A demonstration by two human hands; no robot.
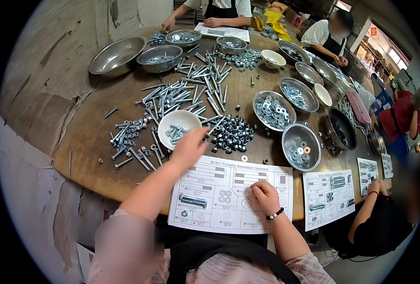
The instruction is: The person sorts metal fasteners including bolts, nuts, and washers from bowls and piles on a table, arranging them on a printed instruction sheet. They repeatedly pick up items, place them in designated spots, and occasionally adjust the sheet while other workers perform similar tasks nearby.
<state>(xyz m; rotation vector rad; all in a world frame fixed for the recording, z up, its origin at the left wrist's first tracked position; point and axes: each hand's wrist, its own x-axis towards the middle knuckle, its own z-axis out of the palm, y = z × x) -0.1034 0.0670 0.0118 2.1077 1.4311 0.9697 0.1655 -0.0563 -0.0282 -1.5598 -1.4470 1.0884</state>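
Left hand reaches over round white bowl of silver bolts, fingers loosely spread, empty. Right hand curled on printed parts sheet below bowl, contents unclear. Risk: sleeve could scatter black nut pile beside bowl.

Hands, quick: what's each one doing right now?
Left hand: open, reaching by the white bowl, holding nothing visible.
Right hand: fingers curled on the printed sheet; contents can't be told.

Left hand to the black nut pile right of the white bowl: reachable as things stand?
Probably yes. The left hand hovers at the white bowl's near rim, fingertips pointing toward the black nut pile just beside it. Only bare tabletop and a few loose bolts lie nearby; nothing blocks the way.
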